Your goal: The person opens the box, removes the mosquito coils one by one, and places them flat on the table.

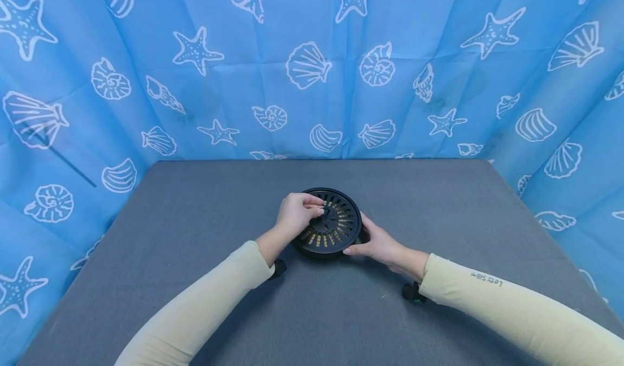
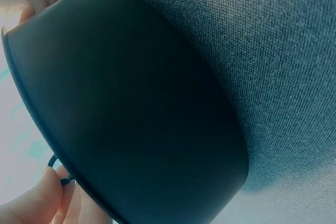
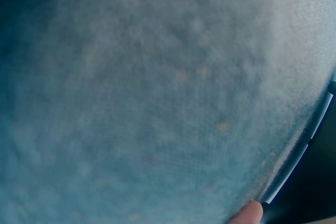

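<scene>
Black slotted lid between my hands | left hand pinching its ring | right hand clamped on pot's side | likely handling lid; next seemingly needs steady bracing

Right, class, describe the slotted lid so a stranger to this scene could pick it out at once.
Before the blue curtain is a grey table; on it, the right hand holds a round black container. The lid is at its top, pinched near the centre by the left hand; radiating slots set it apart from the container's smooth wall.
</scene>
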The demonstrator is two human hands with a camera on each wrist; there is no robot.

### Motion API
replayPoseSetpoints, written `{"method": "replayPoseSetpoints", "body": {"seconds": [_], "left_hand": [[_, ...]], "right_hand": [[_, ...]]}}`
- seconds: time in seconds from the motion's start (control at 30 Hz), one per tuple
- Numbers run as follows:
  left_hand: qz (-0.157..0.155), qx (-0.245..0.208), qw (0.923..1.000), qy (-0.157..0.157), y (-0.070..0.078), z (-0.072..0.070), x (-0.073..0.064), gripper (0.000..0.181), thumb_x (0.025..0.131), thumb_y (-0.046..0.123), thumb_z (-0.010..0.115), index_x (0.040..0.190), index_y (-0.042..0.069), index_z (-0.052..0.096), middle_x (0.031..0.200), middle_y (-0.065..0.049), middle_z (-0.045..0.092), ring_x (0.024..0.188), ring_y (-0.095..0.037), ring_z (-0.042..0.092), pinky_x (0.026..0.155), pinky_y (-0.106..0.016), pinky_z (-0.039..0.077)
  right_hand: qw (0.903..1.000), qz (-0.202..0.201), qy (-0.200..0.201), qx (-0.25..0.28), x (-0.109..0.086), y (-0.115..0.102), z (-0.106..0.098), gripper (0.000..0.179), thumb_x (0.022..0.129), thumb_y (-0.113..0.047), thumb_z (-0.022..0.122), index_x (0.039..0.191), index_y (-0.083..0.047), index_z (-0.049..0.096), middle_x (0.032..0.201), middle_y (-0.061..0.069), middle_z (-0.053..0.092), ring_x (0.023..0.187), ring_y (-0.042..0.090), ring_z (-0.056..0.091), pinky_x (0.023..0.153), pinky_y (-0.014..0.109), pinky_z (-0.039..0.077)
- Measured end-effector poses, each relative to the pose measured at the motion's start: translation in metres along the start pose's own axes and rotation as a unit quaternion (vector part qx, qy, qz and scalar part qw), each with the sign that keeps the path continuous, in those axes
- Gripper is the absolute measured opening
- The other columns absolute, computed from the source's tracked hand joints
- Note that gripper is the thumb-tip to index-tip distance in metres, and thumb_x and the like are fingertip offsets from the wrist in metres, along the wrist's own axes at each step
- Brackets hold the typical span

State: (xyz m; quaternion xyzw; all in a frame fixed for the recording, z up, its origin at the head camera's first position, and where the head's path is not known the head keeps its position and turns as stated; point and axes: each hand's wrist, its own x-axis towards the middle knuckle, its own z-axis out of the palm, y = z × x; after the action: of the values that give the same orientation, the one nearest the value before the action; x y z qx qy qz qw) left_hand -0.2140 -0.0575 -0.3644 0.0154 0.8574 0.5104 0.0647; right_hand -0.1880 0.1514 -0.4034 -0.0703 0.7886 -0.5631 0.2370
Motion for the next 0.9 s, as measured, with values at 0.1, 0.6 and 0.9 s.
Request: {"method": "replayPoseSetpoints", "body": {"seconds": [0.1,0.6,0.9], "left_hand": [[-0.003,-0.001,1.0000,-0.003,-0.0006,-0.0007,0.0000,0.015,0.090,0.009,0.070,0.104,0.004,0.075,0.104,-0.006,0.073,0.095,-0.017,0.068,0.081,-0.033,0.055],[-0.027,-0.007,0.9996,0.010,0.0001,0.0014,-0.0003,0.016,0.089,0.010,0.072,0.104,0.006,0.075,0.102,-0.005,0.073,0.094,-0.016,0.069,0.076,-0.033,0.055],[-0.027,-0.014,0.9993,0.021,0.0012,0.0023,-0.0035,0.016,0.088,0.010,0.072,0.104,0.006,0.075,0.098,-0.006,0.074,0.081,-0.016,0.067,0.066,-0.030,0.054]], "right_hand": [[1.0000,-0.002,-0.003,0.002,0.0000,-0.0002,0.0003,0.104,0.084,-0.012,0.077,0.157,-0.010,0.002,0.160,0.023,0.006,0.145,0.040,0.005,0.113,0.059,0.011],[0.9999,-0.009,-0.010,0.000,-0.0003,0.0016,-0.0010,0.104,0.085,-0.013,0.076,0.157,-0.009,0.000,0.160,0.023,0.003,0.145,0.040,0.003,0.114,0.058,0.009],[0.9997,-0.022,-0.010,0.001,0.0000,0.0029,-0.0015,0.105,0.084,-0.011,0.076,0.157,-0.009,0.001,0.160,0.023,0.003,0.145,0.041,0.003,0.114,0.059,0.007]]}}
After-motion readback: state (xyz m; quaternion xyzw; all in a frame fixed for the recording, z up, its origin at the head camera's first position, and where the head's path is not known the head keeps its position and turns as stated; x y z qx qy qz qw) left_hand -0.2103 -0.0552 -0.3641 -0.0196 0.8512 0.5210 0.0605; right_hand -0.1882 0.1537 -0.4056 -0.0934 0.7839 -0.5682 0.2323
